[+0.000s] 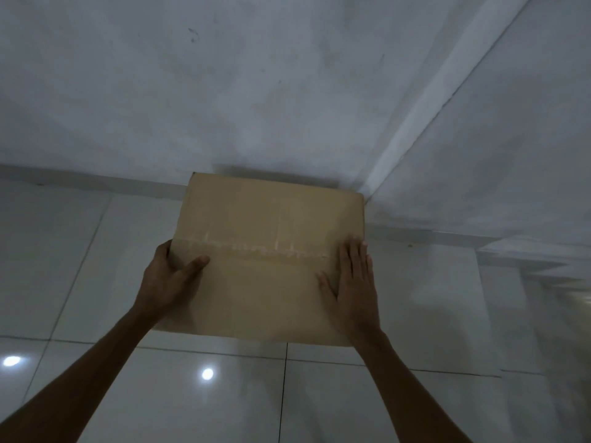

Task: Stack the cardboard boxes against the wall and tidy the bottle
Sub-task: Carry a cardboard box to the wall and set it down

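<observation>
A closed brown cardboard box (pixel 268 238) with a taped seam across its top sits in front of me, its far edge close to the white wall (pixel 256 91) near the room corner. My left hand (pixel 169 276) grips the box's left edge, thumb on top and fingers wrapped down the side. Flat on the top at the right edge lies my right hand (pixel 351 282), fingers straight. What the box rests on is hidden beneath it. No bottle is in view.
Glossy white floor tiles (pixel 224 394) spread below and to both sides of the box. A second wall (pixel 511 139) meets the first at the corner just right of the box. A low step or ledge (pixel 511 260) runs along the right.
</observation>
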